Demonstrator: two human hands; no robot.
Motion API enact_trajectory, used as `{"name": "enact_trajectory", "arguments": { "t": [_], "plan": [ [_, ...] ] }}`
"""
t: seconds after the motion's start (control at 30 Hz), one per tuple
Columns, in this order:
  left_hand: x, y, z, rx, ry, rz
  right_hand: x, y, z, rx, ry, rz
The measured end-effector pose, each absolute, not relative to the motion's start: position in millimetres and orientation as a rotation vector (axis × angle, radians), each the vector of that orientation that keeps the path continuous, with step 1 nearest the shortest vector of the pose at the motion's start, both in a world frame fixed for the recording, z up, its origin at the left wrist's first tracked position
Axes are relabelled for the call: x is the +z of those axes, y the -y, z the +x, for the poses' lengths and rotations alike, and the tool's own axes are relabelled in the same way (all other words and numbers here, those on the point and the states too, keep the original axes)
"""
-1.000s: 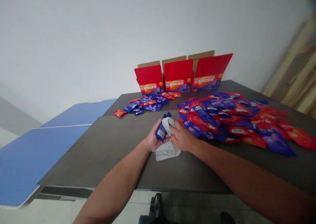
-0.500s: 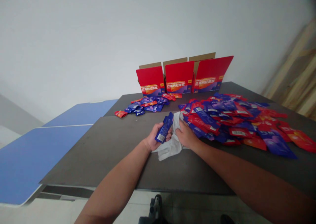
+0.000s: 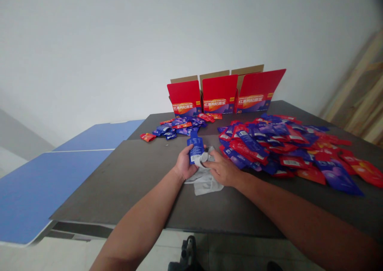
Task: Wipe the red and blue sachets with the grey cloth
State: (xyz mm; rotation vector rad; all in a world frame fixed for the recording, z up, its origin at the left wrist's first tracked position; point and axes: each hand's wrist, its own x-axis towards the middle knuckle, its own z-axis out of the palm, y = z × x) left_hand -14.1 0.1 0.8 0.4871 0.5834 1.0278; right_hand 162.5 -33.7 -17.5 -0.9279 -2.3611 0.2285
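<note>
In left hand: blue sachet, fingers clamped on it, long axis near upright (barcode end down); right hand just beside, fingers together on grey cloth, on the bench.

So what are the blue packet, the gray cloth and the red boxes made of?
The blue packet looks like glossy plastic film, maybe foil-lined, since it shines and creases. The gray cloth seems soft, matte fabric, because it lies crumpled. The red boxes look like printed cardboard, smooth outside, with plain brown flaps.
</note>
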Motion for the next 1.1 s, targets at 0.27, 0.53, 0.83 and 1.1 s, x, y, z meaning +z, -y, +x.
{"name": "enact_trajectory", "arguments": {
  "t": [0.27, 0.53, 0.83, 1.1],
  "plan": [
    [-3, 11, -5, 0.971, -0.694, 0.587, -21, 28, 162, 0.143, 2.308, -1.112],
    [1, 13, -8, 0.898, -0.716, 0.621, -27, 21, 159, 0.148, 2.111, -1.273],
    [5, 7, -15, 0.976, -0.697, 0.544, -35, 16, 156, 0.201, 1.976, -1.361],
    [13, -6, -38, 1.13, -0.589, 0.435, -25, 22, 156, 0.327, 2.273, -1.211]
  ]
}}
